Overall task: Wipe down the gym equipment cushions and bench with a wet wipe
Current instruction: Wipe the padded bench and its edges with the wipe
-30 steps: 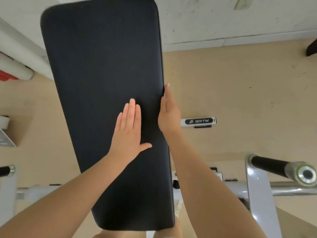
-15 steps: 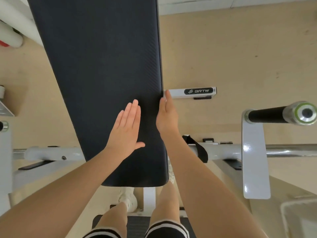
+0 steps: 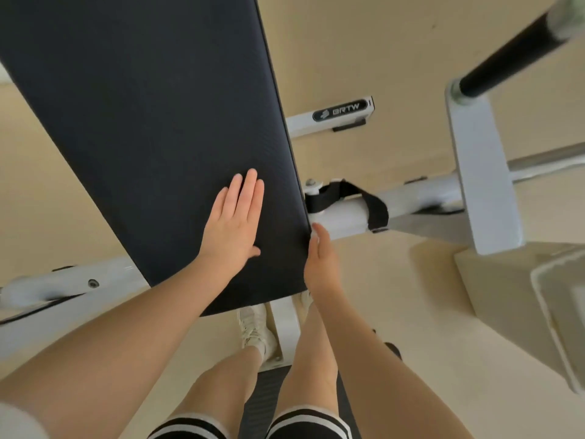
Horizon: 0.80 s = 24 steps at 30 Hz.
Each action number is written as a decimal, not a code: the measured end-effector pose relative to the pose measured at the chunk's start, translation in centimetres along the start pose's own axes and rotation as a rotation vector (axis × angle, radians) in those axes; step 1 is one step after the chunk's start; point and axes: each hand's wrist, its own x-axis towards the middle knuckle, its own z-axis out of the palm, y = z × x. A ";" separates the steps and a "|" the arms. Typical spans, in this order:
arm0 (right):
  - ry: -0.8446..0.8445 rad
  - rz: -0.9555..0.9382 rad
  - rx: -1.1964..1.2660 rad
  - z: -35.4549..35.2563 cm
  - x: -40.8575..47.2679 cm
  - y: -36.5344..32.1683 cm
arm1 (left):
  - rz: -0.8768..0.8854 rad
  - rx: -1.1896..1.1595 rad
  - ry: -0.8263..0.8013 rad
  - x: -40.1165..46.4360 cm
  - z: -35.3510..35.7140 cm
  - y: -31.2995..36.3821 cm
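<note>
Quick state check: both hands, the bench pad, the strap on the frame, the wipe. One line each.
left hand: open, flat, palm down on the pad
right hand: edge-on against the pad's right side; grip cannot be told
bench pad: black, bare, nothing else lying on it
black strap: looped around the white frame tube
wet wipe: none clearly visible

The bench cushion (image 3: 152, 128) is black with fine ribbing, the frame (image 3: 342, 213) white, the shorts (image 3: 304, 423) black with white stripes.
</note>
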 end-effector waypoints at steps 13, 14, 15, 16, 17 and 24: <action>0.155 0.006 -0.070 2.8 -2.6 7.5 | 0.057 0.012 0.188 0.7 2.8 -0.5; 0.168 0.033 -0.020 3.0 -2.8 7.7 | 0.055 0.005 0.184 0.7 2.7 -0.4; 0.172 0.064 0.019 3.0 -2.6 7.6 | 0.051 -0.002 0.175 0.7 2.6 -0.3; 0.176 0.083 0.049 3.0 -2.2 7.2 | 0.044 -0.011 0.166 0.6 2.5 -0.3; 0.181 0.075 0.072 2.9 -1.7 6.6 | 0.037 -0.022 0.164 0.7 2.5 -0.2; 0.146 0.001 0.046 2.9 -0.9 6.4 | 0.026 -0.075 0.183 0.8 2.8 -0.1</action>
